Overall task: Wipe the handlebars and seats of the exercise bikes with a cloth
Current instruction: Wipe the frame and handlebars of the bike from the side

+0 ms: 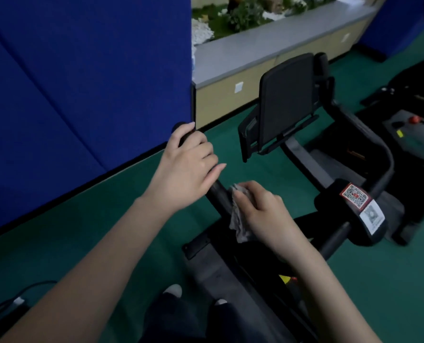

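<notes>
We stand on green carpet in dim light. A blue padded wall rises at our left. Ahead runs a long, low beige cabinet with a grey top; plants sit behind it.

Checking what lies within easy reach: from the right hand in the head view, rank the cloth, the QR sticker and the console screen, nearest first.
1. Cloth, held in the right hand.
2. QR sticker, to its right on the bike's hub.
3. Console screen, farther ahead, above.
</notes>
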The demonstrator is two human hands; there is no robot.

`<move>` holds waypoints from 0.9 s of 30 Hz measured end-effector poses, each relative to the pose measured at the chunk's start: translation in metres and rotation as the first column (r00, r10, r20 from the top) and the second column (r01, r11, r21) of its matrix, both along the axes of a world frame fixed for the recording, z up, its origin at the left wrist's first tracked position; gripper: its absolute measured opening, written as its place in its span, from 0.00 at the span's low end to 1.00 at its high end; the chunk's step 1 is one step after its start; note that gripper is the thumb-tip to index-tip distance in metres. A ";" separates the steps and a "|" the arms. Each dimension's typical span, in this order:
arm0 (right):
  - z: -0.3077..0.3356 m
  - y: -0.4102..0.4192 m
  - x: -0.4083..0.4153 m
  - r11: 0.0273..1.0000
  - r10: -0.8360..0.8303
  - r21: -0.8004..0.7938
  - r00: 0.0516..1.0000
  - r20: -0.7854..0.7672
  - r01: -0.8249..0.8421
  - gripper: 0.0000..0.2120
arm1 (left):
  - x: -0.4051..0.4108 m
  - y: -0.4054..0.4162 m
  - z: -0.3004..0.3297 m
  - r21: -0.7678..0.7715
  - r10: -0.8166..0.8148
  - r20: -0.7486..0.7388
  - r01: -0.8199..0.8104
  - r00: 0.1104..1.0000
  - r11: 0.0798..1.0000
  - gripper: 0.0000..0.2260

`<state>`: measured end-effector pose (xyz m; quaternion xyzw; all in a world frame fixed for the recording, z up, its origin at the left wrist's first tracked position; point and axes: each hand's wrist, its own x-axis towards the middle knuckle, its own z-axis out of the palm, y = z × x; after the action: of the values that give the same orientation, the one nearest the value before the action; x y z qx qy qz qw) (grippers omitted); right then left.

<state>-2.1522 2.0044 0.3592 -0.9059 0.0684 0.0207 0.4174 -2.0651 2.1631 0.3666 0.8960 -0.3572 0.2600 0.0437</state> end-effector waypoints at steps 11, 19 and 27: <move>0.011 0.024 -0.009 0.962 -0.237 -0.147 0.971 -0.027 0.230 0.07 | 0.011 0.005 -0.014 -0.085 -0.120 0.133 0.132 0.984 0.988 0.15; -0.003 0.070 -0.034 0.845 -0.446 -0.209 0.864 0.234 0.493 0.10 | 0.024 -0.002 -0.027 -0.258 -0.211 0.274 0.283 0.938 0.924 0.13; -0.022 0.086 -0.050 0.586 -0.641 -0.285 0.649 0.409 0.759 0.11 | 0.026 0.000 -0.032 -0.260 -0.246 0.296 0.326 0.923 0.909 0.14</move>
<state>-2.2020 2.0908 0.3371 -0.8658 0.3697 -0.2826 0.1840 -2.0393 2.1635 0.3343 0.7747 -0.4438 0.4162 0.1722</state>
